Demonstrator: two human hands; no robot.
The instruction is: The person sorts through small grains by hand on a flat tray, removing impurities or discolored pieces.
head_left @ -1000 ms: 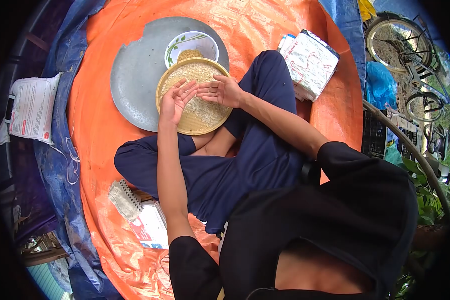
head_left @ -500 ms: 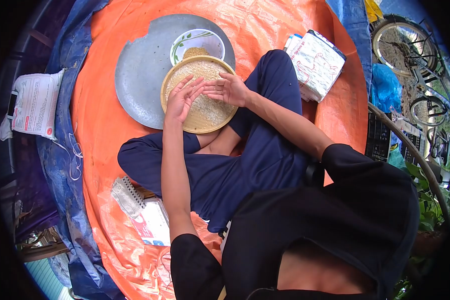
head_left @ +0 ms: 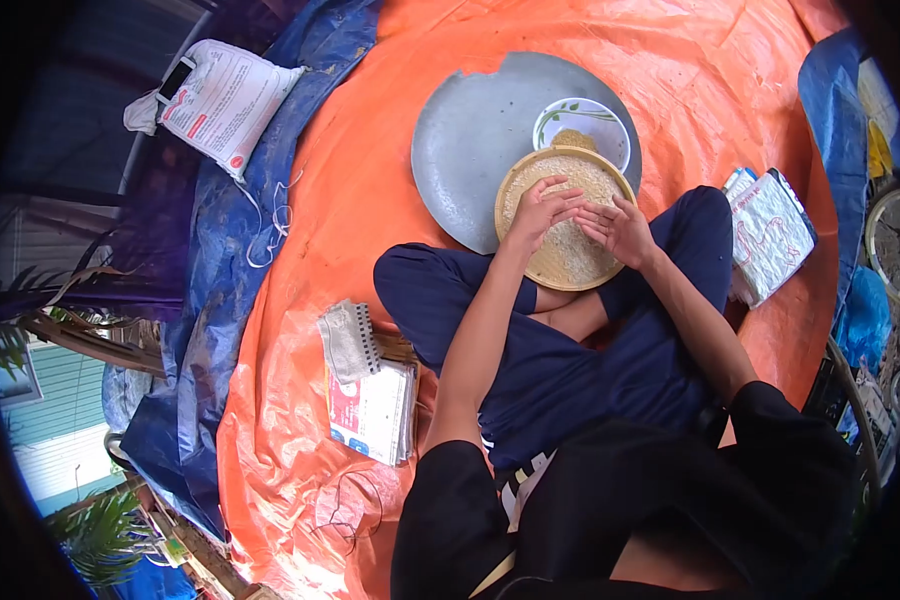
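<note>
A shallow round bamboo tray [head_left: 504, 215] rests by my crossed legs, overlapping the front of a bowl. Pale grains like rice [head_left: 573, 262] cover much of its inside. Over the tray, my left hand [head_left: 544, 212] is open, fingers stretched and lightly curved. Facing it, my right hand [head_left: 620, 232] is open too, its palm showing and its fingertips close to the left fingers. No object shows between the two hands. Behind the tray, the white bowl [head_left: 612, 126] with green leaf patterns contains yellowish grains [head_left: 573, 139].
Under the bowl lies a grey round board [head_left: 460, 150] with a chipped edge, on an orange tarp [head_left: 300, 250]. Notebooks [head_left: 378, 405] lie to the left, a silvery packet [head_left: 770, 235] to the right. A white sack [head_left: 235, 105] sits on the blue tarp [head_left: 215, 240].
The head view has turned, so the tray, board and bowl appear farther right and lower. Both hands remain open above the tray, the fingers now slightly more bent.
</note>
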